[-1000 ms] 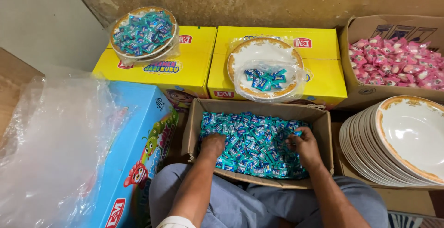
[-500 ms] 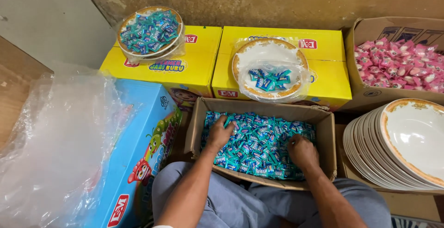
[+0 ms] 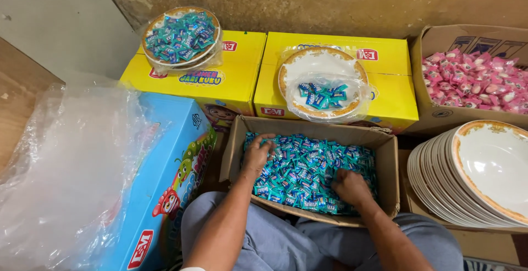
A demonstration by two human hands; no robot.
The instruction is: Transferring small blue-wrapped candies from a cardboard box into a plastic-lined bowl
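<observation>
Both hands dig into small blue-wrapped candies (image 3: 308,169) filling a cardboard box (image 3: 391,166): left hand (image 3: 257,155) spread open near its left wall, right hand (image 3: 349,186) curled closed, scooping by the handful. Wrappers look light and slippery.

The one camera sits on my head and looks down over my lap at my left hand (image 3: 257,153) and my right hand (image 3: 350,186), which are close below it in the cardboard box of blue sweets (image 3: 385,161). It faces forward to the wall (image 3: 308,1), so the yellow boxes (image 3: 231,78) lie farther off near the top, the stack of plates (image 3: 440,183) sits at my right and the clear plastic bag (image 3: 66,166) at my left. There is no second view to share anything with.
</observation>
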